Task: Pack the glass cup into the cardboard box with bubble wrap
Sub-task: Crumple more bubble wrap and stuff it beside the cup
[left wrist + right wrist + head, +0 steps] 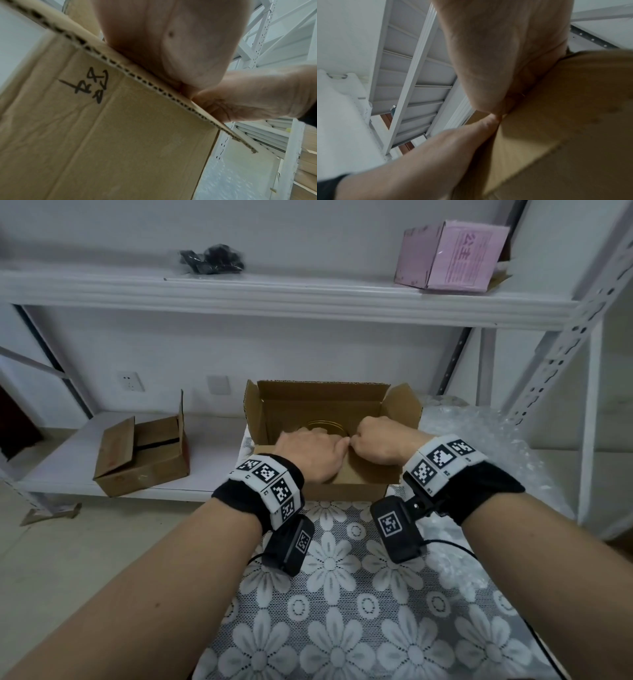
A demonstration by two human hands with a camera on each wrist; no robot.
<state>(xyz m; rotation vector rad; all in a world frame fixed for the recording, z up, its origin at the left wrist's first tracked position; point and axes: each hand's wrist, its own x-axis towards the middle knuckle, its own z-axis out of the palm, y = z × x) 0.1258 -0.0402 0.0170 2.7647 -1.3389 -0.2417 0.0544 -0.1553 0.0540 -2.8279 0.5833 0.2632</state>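
Hands first: the left hand (310, 455) and the right hand (378, 441) sit side by side on the near flap (363, 472) of the cardboard box (318, 402), knuckles almost touching. Both hands curl over the flap's top edge and pinch it, as the left wrist view shows close up.

The box stands open on the desk (342, 594), which wears a lace cloth with white flowers. The side flaps and the back flap stand up.

Inside the box, past the fingers, a round rim with a gold shine (325, 428) peeks out. It may be the glass cup, but most of it is hidden, so I cannot be sure. I cannot tell if any wrap is around it.

Bubble wrap (486, 440) lies in a big heap on the desk, just right of the box.

So the cup seems to be in. My guess is that padding may be left, and the flaps are not yet shut.
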